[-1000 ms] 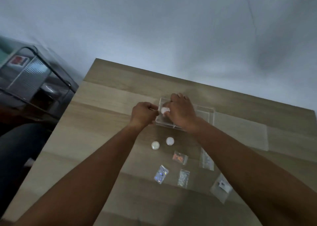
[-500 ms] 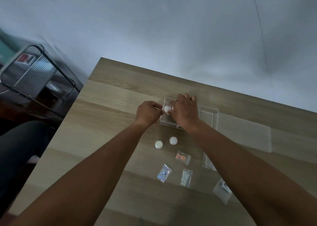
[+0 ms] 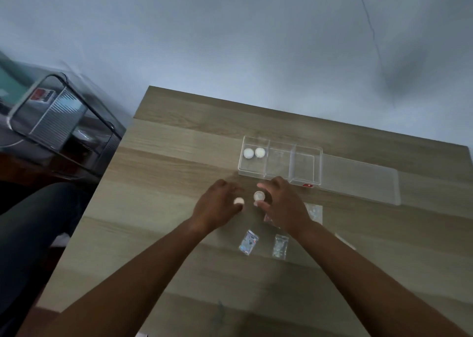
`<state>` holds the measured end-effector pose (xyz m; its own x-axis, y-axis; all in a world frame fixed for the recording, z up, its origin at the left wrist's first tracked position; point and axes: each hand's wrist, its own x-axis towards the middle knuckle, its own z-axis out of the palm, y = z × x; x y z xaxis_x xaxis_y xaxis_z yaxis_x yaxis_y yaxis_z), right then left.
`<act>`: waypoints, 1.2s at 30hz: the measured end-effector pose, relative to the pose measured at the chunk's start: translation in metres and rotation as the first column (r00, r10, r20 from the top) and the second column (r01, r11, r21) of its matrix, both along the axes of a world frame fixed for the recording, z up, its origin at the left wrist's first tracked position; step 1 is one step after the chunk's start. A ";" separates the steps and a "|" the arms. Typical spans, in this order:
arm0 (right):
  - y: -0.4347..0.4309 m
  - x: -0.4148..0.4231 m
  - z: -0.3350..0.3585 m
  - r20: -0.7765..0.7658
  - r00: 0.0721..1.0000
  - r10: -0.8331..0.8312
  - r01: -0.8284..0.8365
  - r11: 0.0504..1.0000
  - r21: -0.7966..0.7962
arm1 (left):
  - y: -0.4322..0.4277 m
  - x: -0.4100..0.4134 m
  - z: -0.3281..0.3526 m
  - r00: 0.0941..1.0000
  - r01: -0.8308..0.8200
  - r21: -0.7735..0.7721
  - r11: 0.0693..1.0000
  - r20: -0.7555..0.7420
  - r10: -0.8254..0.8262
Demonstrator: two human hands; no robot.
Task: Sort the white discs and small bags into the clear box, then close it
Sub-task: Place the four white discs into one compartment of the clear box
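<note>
From the head camera, both bare hands are down over the wooden table (image 3: 163,183), just on the near side of the clear box (image 3: 279,161). The left hand (image 3: 217,206) is curled over a white disc (image 3: 239,201), which peeks out at its fingertips; the fingers are bent around it, touching it, though I cannot tell whether the disc is lifted or pressed against the table. The right hand (image 3: 284,203) pinches a second white disc (image 3: 259,196) between thumb and forefinger, its round face turned up toward the camera, with another pale edge just beneath it by the thumb that is too blurred to name. Beyond the fingers of both hands, the clear box stands open with three compartments; two more white discs (image 3: 254,153) lie side by side in the leftmost compartment, at its far end, while the other two compartments look bare. The box's clear lid (image 3: 358,180) lies flat on the table, stretching away to the right of the right hand's fingers. Behind the fingers, toward the wrists, two small glittery bags (image 3: 248,242) rest on the table between the forearms, apart from each other. Another small bag (image 3: 314,211) shows just past the right hand's outer edge, and a pinkish one is mostly hidden under that hand. Far left of the left hand's fingers, off the table, sits a ribbed grey bin (image 3: 51,116).
</note>
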<state>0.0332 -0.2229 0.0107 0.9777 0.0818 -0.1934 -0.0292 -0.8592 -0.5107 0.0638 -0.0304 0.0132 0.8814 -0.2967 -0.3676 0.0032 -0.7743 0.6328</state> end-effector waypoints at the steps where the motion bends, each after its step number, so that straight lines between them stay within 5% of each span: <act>1: 0.002 -0.003 -0.002 -0.021 1.000 -0.009 0.009 1.000 -0.007 | 0.000 -0.004 -0.001 0.999 0.036 0.025 0.999 0.022 -0.037; 9: 0.007 -0.008 -0.010 0.048 0.999 -0.016 0.019 0.998 -0.062 | 0.002 -0.012 -0.009 0.973 0.085 0.091 0.992 0.208 -0.103; 17: -0.001 -0.012 -0.001 0.144 0.982 -0.125 0.124 0.992 0.015 | -0.009 0.033 0.031 0.904 -0.011 -0.037 0.999 0.427 0.026; 20: -0.009 -0.018 0.004 0.193 0.970 -0.147 0.145 0.989 0.027 | -0.026 0.070 0.050 0.898 0.059 0.116 0.991 0.427 -0.104; 23: -0.018 -0.028 0.000 0.253 0.966 -0.060 0.077 0.995 -0.057 | -0.045 0.097 0.054 0.858 0.213 0.494 0.843 0.319 -0.404; 27: -0.032 -0.035 0.001 0.223 0.934 -0.279 0.268 0.960 0.080 | -0.062 0.110 0.052 0.740 0.333 0.757 0.563 0.161 -0.653; 36: -0.049 -0.022 0.018 0.285 0.906 -0.311 0.297 0.950 0.093 | -0.066 0.117 0.041 0.723 0.338 0.778 0.529 0.145 -0.676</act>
<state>0.0117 -0.2715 0.0283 0.9686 -0.2266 0.1021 -0.1283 -0.8077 -0.5755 0.1812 -0.0968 0.0545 0.7584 -0.5637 -0.3272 -0.6408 -0.7368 -0.2157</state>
